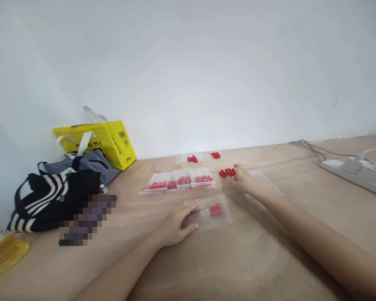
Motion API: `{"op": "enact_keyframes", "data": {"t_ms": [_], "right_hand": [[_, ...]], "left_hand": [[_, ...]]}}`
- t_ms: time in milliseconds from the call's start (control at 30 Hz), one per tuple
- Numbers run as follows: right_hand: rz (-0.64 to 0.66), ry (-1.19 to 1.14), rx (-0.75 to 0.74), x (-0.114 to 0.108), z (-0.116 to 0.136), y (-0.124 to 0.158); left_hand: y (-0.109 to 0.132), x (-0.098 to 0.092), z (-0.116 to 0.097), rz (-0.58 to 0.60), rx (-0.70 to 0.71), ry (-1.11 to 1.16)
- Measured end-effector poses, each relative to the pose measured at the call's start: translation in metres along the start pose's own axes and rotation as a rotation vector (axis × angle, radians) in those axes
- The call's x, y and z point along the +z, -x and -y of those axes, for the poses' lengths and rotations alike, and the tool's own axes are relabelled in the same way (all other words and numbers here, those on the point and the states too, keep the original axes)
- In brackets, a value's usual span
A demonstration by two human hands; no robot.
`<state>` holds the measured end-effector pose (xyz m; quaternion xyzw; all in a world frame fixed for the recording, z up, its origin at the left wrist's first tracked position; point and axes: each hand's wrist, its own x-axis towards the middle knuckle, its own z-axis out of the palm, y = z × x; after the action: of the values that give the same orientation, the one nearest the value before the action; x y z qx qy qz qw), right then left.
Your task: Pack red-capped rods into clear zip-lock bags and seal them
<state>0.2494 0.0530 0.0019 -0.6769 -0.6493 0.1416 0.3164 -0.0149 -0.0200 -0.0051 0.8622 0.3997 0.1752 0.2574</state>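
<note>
My left hand [180, 225] lies with thumb and fingers apart at the left end of a clear zip bag [202, 220], touching it. Two red plug-like pieces [216, 209] show in that bag, near its red-lined seal. Farther off, my right hand [244, 180] has its fingers bent in at the right end of a row of red pieces [227, 172]. They seem closed on the piece nearest them, though the fingertips are partly hidden. Another clear bag [265, 182] lies flat beside the right wrist, partly behind the forearm.
Filled bags of red pieces [184, 180] lie overlapping at centre. Two small red piles [192, 159] rest on clear bags near the wall. On the left are a yellow bag [122, 146], a black striped pouch [56, 200] and a bottle [9, 253]; at right, a power strip [354, 175].
</note>
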Motion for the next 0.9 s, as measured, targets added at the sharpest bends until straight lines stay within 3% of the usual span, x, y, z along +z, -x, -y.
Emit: {"op": "enact_keyframes", "data": {"t_ms": [100, 200, 300, 433, 633, 700, 900], "right_hand": [[0.064, -0.055, -0.071, -0.014, -0.004, 0.019], [0.104, -0.258, -0.059, -0.019, -0.012, 0.034], [0.169, -0.546, 0.025, -0.011, -0.02, 0.044], [0.158, -0.864, 0.108, 0.008, -0.025, 0.053], [0.245, -1.021, 0.114, 0.023, -0.019, 0.064], [0.193, -1.028, 0.084, 0.022, -0.018, 0.063], [-0.172, -1.009, 0.114, 0.005, -0.031, 0.048]], "left_hand": [[0.0, -0.001, -0.001, 0.011, -0.015, 0.001], [0.0, -0.001, -0.002, 0.006, -0.025, 0.003], [0.0, -0.001, -0.003, 0.0, -0.033, 0.002], [-0.001, -0.002, -0.004, 0.011, -0.023, -0.003], [-0.001, -0.002, -0.001, -0.01, -0.061, -0.039], [0.0, -0.003, -0.001, -0.003, -0.071, -0.044], [-0.001, -0.004, -0.003, 0.003, -0.077, -0.045]]}}
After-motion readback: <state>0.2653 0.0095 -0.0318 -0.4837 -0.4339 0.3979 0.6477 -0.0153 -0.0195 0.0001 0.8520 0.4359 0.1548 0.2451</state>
